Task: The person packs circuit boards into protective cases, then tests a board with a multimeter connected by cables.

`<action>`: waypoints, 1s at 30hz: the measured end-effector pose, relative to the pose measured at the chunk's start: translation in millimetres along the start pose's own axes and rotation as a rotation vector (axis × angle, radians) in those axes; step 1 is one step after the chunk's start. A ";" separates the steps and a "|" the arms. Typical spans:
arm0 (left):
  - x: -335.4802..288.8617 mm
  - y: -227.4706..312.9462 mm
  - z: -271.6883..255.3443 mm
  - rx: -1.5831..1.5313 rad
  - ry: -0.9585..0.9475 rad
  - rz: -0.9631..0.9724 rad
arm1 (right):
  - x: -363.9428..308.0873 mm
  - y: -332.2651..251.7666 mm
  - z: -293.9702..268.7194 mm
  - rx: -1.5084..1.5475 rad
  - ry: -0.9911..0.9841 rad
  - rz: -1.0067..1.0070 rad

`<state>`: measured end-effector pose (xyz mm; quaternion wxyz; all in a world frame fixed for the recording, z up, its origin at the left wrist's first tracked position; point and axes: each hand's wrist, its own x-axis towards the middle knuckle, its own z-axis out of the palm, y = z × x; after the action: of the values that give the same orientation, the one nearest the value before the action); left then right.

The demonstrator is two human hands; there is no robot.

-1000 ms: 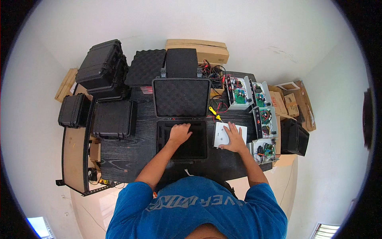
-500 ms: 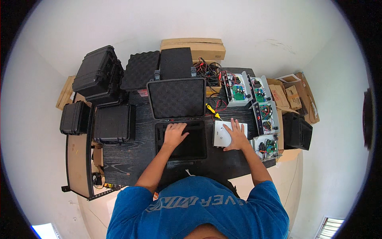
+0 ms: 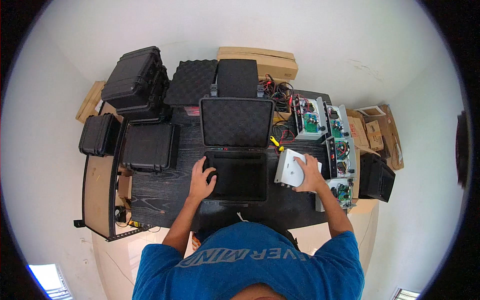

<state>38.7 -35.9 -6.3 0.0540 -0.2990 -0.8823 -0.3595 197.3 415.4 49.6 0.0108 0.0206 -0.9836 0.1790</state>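
Observation:
A black hard case stands open on the table in front of me, its lower half lined with black foam that has a large rectangular recess. Its raised lid is padded with wavy foam. My left hand rests on the left side of the lower half, fingers apart, thumb over the foam edge. To the right of the case, my right hand grips a white box-shaped device, which is tilted. The fingers lie across its top; its underside is hidden. Behind it lies a yellow-handled screwdriver.
White housings with exposed green circuit boards line the table's right side. Tangled cables sit in a carton at the back. Closed black cases are at the left, some stacked. Cartons and another black case stand right of the table.
My left hand has moved from the foam's upper middle to the case's left side. My right hand has closed around the white device and tilted it. The whole view has shifted slightly.

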 end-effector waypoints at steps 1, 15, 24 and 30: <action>-3.4 -4.1 -0.3 -0.029 -0.009 -0.017 | 6.3 -13.1 -15.5 -0.020 -0.008 0.012; -8.1 -22.1 12.4 -0.188 0.001 -0.135 | 107.5 -158.2 -28.0 0.484 -0.213 -0.423; -13.0 -32.7 16.7 -0.222 0.063 -0.135 | 132.3 -175.5 29.3 0.523 -0.542 -0.259; -12.2 -24.9 12.6 -0.192 0.052 -0.168 | 140.5 -176.8 34.9 0.324 -0.586 -0.154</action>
<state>36.0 -47.4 -34.3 0.0175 -0.2185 -0.8641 -0.4531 64.4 232.6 83.2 -0.2623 0.1470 -0.8992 0.3178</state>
